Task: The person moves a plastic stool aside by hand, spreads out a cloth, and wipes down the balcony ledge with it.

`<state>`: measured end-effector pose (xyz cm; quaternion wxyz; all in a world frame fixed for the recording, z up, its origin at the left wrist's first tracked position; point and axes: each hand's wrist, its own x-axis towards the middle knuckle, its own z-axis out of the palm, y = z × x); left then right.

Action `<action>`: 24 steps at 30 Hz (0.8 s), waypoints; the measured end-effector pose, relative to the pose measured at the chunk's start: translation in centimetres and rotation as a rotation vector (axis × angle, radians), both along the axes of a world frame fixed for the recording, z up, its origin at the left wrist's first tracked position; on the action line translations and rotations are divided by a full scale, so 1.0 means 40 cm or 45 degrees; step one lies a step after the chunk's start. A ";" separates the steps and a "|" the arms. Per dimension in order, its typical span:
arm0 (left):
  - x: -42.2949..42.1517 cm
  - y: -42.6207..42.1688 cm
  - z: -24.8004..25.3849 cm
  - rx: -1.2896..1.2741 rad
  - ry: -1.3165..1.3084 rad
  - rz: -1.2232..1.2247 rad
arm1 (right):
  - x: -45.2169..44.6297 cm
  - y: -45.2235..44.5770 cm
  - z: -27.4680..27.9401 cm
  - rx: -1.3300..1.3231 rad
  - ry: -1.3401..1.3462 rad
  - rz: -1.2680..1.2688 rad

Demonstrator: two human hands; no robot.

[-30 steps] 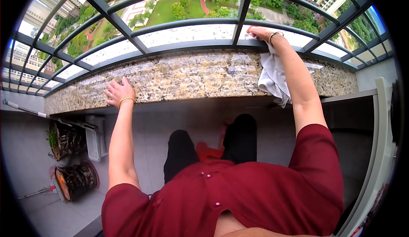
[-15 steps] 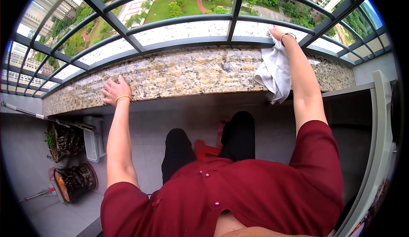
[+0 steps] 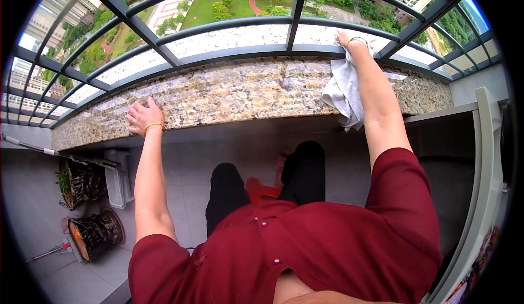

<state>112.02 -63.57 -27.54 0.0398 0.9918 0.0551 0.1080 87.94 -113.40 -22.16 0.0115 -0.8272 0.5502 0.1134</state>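
Observation:
My left hand (image 3: 144, 116) lies on the speckled granite ledge (image 3: 218, 93) with its fingers spread. Over at the right, my right hand (image 3: 346, 40) reaches between the bars of the dark metal railing (image 3: 232, 57), onto the bright outer strip of the sill. A light grey cloth (image 3: 344, 92) is bunched at this hand and passes under the wrist. Its lower part drapes across the granite and hangs over the front edge. The right fingertips are small and partly hidden by the wrist and cloth.
Below the ledge, two dark pots (image 3: 98, 235) stand at the left, near a clear plastic bin (image 3: 117, 181) and a long pole (image 3: 33, 143). A red stool (image 3: 262, 189) shows between my legs. A pale frame (image 3: 480, 195) rises at the right.
My right hand and the cloth have shifted slightly left along the railing. My left hand stays spread on the ledge, while the whole view has moved a little.

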 end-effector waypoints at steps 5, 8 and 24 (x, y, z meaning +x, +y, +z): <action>0.004 0.002 -0.007 -0.002 -0.022 -0.002 | 0.000 -0.070 -0.079 -0.144 -0.147 0.046; 0.002 0.001 -0.003 0.004 -0.014 0.000 | 0.002 -0.111 -0.107 -0.108 -0.184 0.134; -0.007 -0.007 0.009 -0.022 0.038 0.009 | -0.036 -0.029 -0.081 -0.246 -0.335 -0.003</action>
